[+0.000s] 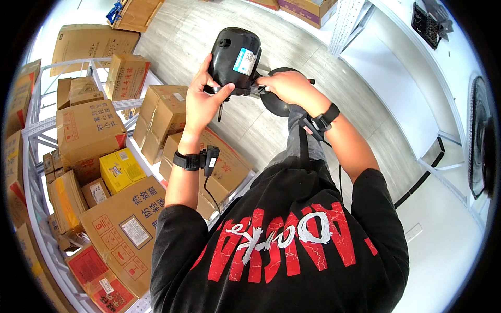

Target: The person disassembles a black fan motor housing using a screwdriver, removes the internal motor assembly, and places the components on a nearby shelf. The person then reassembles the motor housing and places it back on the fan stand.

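A black, rounded compressor (229, 52) with a blue-and-white label is held up in front of me, above the floor. My left hand (206, 96) is closed around its left side and lower edge, thumb in front. At the compressor's lower right, my right hand (289, 88) has its fingers curled on a metal bracket (257, 89) there; part of that grip is hidden. Just behind and below the right hand is a round black object (276, 105), mostly covered, its kind unclear. Each wrist wears a black strap with a small cabled device.
Metal shelving (44, 125) on the left is packed with cardboard boxes (88, 133) and a yellow box (121, 169). A white shelf unit (391, 78) stands on the right, near a round fan-like grille (479, 135). More boxes (308, 10) sit at the far side.
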`<state>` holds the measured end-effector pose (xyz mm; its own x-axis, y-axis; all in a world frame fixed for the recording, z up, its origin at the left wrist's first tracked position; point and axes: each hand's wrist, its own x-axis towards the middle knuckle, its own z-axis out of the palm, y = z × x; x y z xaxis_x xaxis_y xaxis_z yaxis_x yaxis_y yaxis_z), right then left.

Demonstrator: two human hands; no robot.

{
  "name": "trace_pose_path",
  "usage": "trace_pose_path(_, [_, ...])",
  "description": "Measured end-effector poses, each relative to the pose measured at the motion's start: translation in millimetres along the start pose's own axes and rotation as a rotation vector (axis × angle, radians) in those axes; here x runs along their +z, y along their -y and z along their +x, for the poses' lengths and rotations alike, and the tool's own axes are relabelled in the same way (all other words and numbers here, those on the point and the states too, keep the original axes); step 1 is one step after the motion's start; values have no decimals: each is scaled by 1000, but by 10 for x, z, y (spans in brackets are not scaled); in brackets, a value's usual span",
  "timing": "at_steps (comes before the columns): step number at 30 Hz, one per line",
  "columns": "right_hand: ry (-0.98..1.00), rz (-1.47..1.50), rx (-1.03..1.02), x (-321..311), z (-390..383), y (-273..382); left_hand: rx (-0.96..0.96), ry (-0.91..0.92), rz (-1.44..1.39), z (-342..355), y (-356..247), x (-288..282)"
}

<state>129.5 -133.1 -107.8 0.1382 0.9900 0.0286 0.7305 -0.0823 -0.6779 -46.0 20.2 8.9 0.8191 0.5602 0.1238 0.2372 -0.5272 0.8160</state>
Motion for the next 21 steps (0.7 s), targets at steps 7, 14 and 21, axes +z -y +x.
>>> trace_pose_path(7, [152, -268, 16, -151, 212, 175, 21, -20, -25, 11, 19, 25])
trace_pose_path(14, [134, -311, -104, -364, 446, 187, -34, -51, 38, 32, -157, 50])
trace_pose_path(21, [111, -365, -190, -371, 548, 250, -74, -108, 355, 199, -373, 102])
